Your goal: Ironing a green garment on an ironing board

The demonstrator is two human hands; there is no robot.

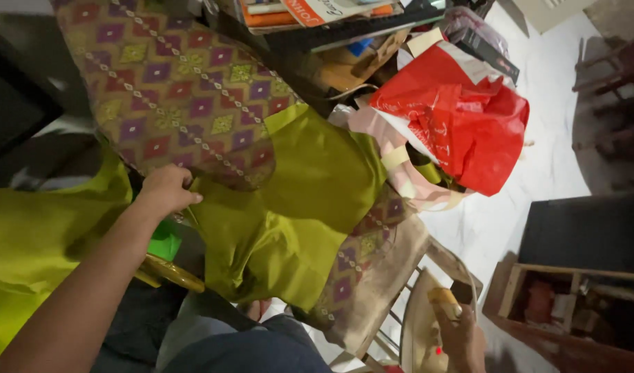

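Head view: pale marble-like floor, dark wooden shelf unit, crinkled red plastic bag. Smooth olive-green garment draped centre, beneath purple-and-gold diamond-patterned woven fabric. Left hand fingers curled, pinching green cloth edge. Right hand wrapped around yellowish handle of pale iron-like object, lower right.

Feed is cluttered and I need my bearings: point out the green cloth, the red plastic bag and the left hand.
green cloth [310, 186], head view, on its smooth middle panel.
red plastic bag [462, 117], head view, on its crumpled front face.
left hand [166, 190], head view, on the back of the hand gripping the cloth.
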